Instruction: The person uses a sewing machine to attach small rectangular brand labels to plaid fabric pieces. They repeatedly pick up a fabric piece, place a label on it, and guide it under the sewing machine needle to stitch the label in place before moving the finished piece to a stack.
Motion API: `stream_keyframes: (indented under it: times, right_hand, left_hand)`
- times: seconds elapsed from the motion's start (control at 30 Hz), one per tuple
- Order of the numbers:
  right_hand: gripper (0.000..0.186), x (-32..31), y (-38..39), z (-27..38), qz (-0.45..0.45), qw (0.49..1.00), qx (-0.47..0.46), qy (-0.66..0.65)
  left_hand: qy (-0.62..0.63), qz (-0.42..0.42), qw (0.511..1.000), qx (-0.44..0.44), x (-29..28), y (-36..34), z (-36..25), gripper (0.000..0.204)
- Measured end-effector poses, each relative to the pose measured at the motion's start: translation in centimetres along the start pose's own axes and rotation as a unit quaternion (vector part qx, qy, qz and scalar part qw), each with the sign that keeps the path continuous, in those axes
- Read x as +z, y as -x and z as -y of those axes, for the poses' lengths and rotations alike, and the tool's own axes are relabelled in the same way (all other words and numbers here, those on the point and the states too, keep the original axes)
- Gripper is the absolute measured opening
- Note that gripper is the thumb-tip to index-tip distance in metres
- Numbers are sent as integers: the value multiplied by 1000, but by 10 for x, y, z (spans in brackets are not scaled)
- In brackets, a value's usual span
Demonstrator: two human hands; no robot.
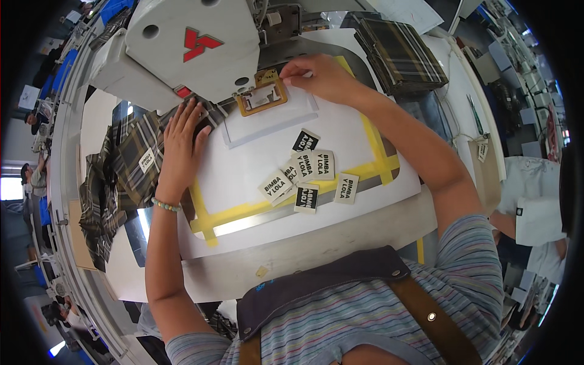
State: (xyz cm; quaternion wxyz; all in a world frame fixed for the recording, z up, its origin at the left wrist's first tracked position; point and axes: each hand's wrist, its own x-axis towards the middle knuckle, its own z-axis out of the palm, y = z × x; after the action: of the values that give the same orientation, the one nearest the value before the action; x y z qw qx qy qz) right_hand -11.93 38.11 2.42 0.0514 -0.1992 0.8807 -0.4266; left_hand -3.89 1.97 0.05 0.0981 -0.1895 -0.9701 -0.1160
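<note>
My left hand (182, 134) lies flat on the brown and black plaid fabric (137, 137), fingers stretched out, beside the white sewing machine head (194, 45). One pale label (147, 160) sits on that fabric. My right hand (322, 78) has its fingers curled and thumb pressed in at the right corner of the brass-coloured clamp frame (263, 98); anything between the fingertips is too small to make out. Beneath the frame is a clear plastic plate (271, 125). Several loose labels, pale (325, 165) and black (305, 140), lie scattered and overlapping on the white work surface.
Yellow tape (243, 214) borders the white surface (219, 182). A stack of folded plaid pieces (401, 55) stands at the far right. Green-handled thread snips (476, 115) lie near the right table edge. A small tan scrap (262, 271) rests on the near table edge.
</note>
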Motion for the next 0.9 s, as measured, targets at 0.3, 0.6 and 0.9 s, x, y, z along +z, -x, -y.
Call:
stream_keyframes:
  times: [0.3, 0.6, 0.9]
  right_hand:
    - [48, -8, 75, -11, 10, 934, -193, 302]
    - [62, 13, 61, 0, 70, 913, -214, 341]
    - [57, 4, 65, -18, 11, 923, -203, 327]
  left_hand:
    - [-48, 47, 998, -2, -2, 3, 27, 68]
    - [-35, 21, 992, -123, 9, -4, 11, 70]
    - [-49, 96, 993, -44, -10, 6, 37, 71]
